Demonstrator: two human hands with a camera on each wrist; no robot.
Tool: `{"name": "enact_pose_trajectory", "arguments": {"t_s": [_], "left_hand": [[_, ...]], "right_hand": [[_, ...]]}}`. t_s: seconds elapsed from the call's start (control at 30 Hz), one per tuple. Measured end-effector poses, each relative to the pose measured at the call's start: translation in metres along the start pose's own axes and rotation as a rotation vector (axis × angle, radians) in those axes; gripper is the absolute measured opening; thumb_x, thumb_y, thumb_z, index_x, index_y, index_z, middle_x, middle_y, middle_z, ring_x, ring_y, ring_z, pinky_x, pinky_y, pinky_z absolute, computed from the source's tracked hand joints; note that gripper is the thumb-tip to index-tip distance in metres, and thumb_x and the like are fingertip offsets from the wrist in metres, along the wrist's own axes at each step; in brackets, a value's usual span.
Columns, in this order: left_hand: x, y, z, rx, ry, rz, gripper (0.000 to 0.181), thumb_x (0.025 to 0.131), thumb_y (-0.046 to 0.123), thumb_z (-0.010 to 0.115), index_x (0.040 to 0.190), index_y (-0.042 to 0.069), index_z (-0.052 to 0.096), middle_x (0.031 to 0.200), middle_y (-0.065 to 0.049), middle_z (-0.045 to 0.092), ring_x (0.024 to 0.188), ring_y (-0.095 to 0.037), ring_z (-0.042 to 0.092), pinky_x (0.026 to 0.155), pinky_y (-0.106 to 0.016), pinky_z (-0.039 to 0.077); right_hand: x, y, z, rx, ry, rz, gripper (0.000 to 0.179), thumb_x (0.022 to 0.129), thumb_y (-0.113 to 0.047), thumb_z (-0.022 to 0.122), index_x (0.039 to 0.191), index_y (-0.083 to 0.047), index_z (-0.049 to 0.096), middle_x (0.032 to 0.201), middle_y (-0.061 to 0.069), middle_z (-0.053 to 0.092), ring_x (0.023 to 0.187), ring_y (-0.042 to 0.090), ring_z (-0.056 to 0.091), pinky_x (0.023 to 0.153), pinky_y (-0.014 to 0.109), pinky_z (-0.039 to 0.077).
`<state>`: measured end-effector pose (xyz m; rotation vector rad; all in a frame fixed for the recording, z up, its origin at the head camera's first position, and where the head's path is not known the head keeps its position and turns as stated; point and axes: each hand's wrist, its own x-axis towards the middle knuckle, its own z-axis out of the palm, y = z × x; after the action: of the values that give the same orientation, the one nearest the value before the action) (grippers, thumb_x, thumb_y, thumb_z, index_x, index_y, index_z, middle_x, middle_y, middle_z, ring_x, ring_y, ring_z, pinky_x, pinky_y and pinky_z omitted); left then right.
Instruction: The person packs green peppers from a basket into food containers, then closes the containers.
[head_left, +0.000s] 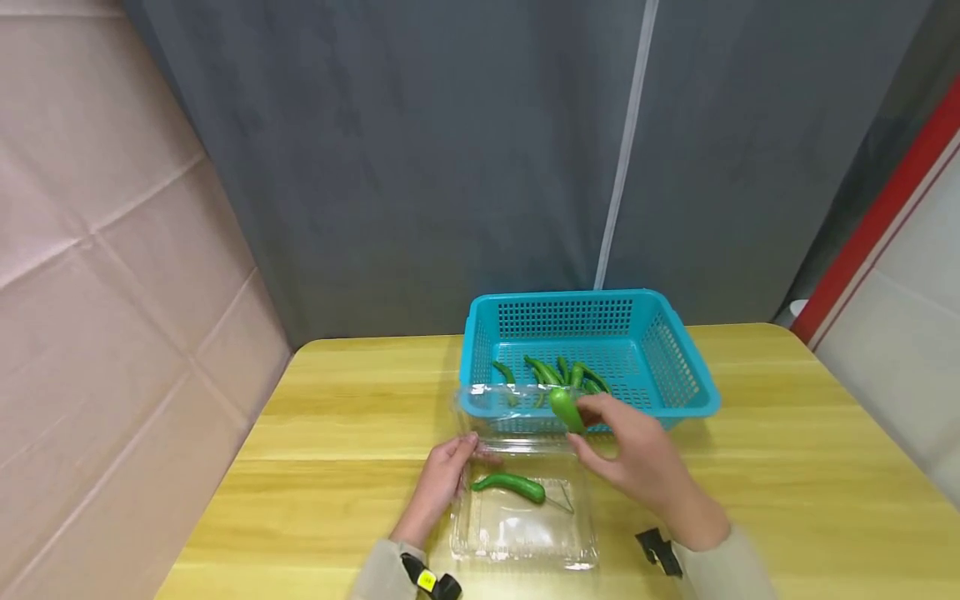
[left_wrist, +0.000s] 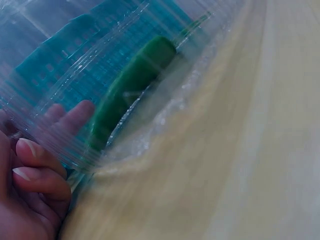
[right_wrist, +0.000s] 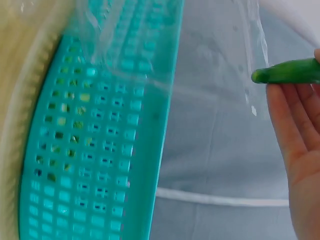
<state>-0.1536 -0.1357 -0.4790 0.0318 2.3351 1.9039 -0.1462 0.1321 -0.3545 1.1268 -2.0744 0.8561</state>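
A clear plastic clamshell box (head_left: 525, 533) lies open on the table, its lid raised toward the basket. Inside its base rests one long green chili pepper (head_left: 510, 485), also visible through the plastic in the left wrist view as a green pepper (left_wrist: 132, 85). My left hand (head_left: 444, 475) grips the box's left side near the hinge, some fingers showing behind the plastic (left_wrist: 37, 185). Above the lid, my right hand (head_left: 637, 450) pinches another green chili pepper (head_left: 566, 408) between thumb and fingers. That pepper (right_wrist: 287, 71) appears at the right of the right wrist view.
A blue perforated basket (head_left: 693, 371) stands just behind the box, with several green peppers (head_left: 551, 372) on its floor. The wooden table (head_left: 337, 467) ends at a grey curtain (head_left: 412, 167). A pale covered wall (head_left: 112, 292) flanks the left side.
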Motion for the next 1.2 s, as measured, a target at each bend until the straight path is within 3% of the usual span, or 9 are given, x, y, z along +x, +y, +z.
{"name": "enact_pose_trajectory", "arguments": {"t_s": [0.13, 0.27, 0.43, 0.73, 0.93, 1.03, 1.2], "left_hand": [[-0.001, -0.002, 0.000, 0.010, 0.007, 0.008, 0.046, 0.087, 0.056, 0.040, 0.094, 0.018, 0.065, 0.082, -0.002, 0.068, 0.034, -0.007, 0.031, 0.028, -0.023, 0.029], [-0.002, -0.002, 0.001, 0.011, 0.022, 0.011, 0.045, 0.087, 0.055, 0.041, 0.093, 0.018, 0.065, 0.081, -0.001, 0.068, 0.033, -0.008, 0.032, 0.028, -0.023, 0.030], [-0.002, -0.001, 0.001, 0.016, 0.032, 0.023, 0.044, 0.088, 0.054, 0.042, 0.093, 0.018, 0.066, 0.071, -0.006, 0.064, 0.035, -0.008, 0.033, 0.030, -0.023, 0.031], [-0.007, 0.010, 0.000, -0.016, 0.015, 0.002, 0.040, 0.090, 0.048, 0.042, 0.093, 0.015, 0.066, 0.069, -0.012, 0.063, 0.034, -0.006, 0.032, 0.029, -0.022, 0.029], [-0.014, 0.024, 0.001, -0.036, 0.039, -0.002, 0.038, 0.092, 0.037, 0.046, 0.089, 0.005, 0.065, 0.046, -0.003, 0.042, 0.032, -0.004, 0.032, 0.031, -0.020, 0.029], [-0.010, 0.017, 0.001, -0.017, 0.059, 0.016, 0.041, 0.091, 0.041, 0.046, 0.088, 0.004, 0.064, 0.041, 0.002, 0.037, 0.031, -0.006, 0.032, 0.030, -0.023, 0.029], [-0.002, 0.002, 0.000, 0.012, 0.099, 0.024, 0.046, 0.086, 0.053, 0.046, 0.086, 0.011, 0.065, 0.040, 0.002, 0.036, 0.032, -0.010, 0.032, 0.029, -0.026, 0.030]], "right_hand": [[0.002, -0.009, 0.012, 0.003, -0.048, -0.102, 0.025, 0.083, -0.020, 0.058, 0.101, -0.003, 0.058, 0.091, -0.002, 0.060, 0.076, 0.008, 0.057, 0.068, 0.016, 0.048], [0.001, -0.015, 0.020, 0.029, -0.120, -0.130, 0.026, 0.081, -0.019, 0.060, 0.104, -0.006, 0.057, 0.091, -0.006, 0.059, 0.079, 0.004, 0.056, 0.070, 0.013, 0.047], [-0.005, -0.013, 0.027, 0.027, -0.215, -0.057, 0.030, 0.077, -0.019, 0.067, 0.104, -0.010, 0.058, 0.087, -0.009, 0.058, 0.077, 0.002, 0.055, 0.069, 0.012, 0.045], [-0.013, -0.008, 0.038, -0.027, -0.399, 0.092, 0.034, 0.072, -0.021, 0.074, 0.101, -0.016, 0.059, 0.082, -0.013, 0.056, 0.067, -0.001, 0.050, 0.059, 0.013, 0.045], [-0.017, -0.010, 0.044, -0.021, -0.510, 0.151, 0.029, 0.075, -0.025, 0.071, 0.101, -0.018, 0.060, 0.084, -0.014, 0.057, 0.068, -0.001, 0.048, 0.060, 0.015, 0.045], [-0.019, -0.010, 0.047, -0.035, -0.531, 0.151, 0.028, 0.075, -0.025, 0.071, 0.100, -0.016, 0.061, 0.084, -0.012, 0.058, 0.068, -0.001, 0.049, 0.060, 0.016, 0.045], [-0.022, -0.008, 0.051, -0.073, -0.574, 0.153, 0.029, 0.077, -0.026, 0.069, 0.103, -0.014, 0.063, 0.089, -0.007, 0.062, 0.073, 0.003, 0.054, 0.064, 0.021, 0.048]]}}
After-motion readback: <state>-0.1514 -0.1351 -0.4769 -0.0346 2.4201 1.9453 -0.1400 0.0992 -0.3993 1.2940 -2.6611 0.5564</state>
